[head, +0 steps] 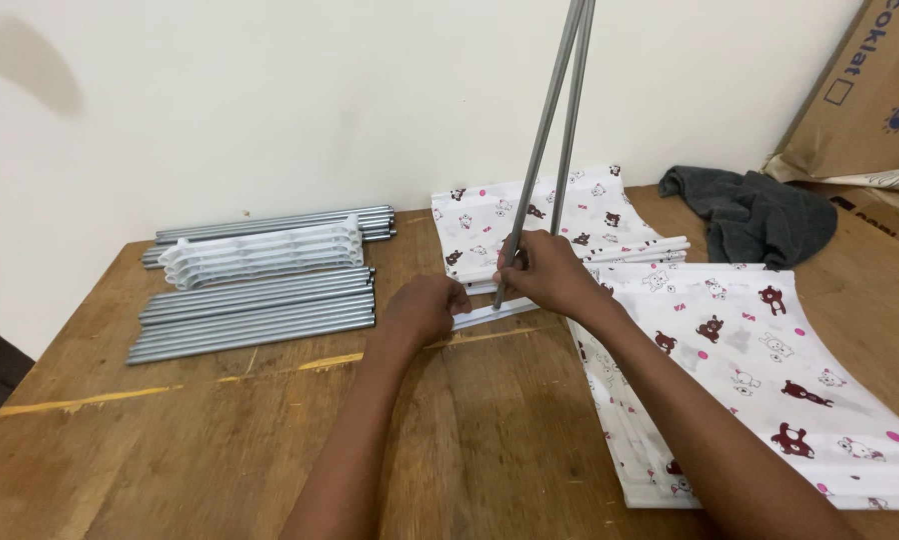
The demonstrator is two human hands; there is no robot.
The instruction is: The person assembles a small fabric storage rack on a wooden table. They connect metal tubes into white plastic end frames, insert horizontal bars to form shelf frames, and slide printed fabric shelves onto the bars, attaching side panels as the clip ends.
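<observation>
Two grey metal rods (560,110) stand nearly upright, their lower ends at a white plastic connector piece (490,314) lying on the wooden table (200,440). My right hand (548,275) grips the bottom of the rods just above the connector. My left hand (428,306) is closed on the connector's left end, holding it down on the table. The rod tops run out of the picture.
Several grey metal rods (255,320) lie in rows at the left, with stacked white plastic connectors (262,253) on them. White fabric panels with bear prints (750,370) cover the right side. A dark grey cloth (760,215) and a cardboard box (870,100) sit at the back right.
</observation>
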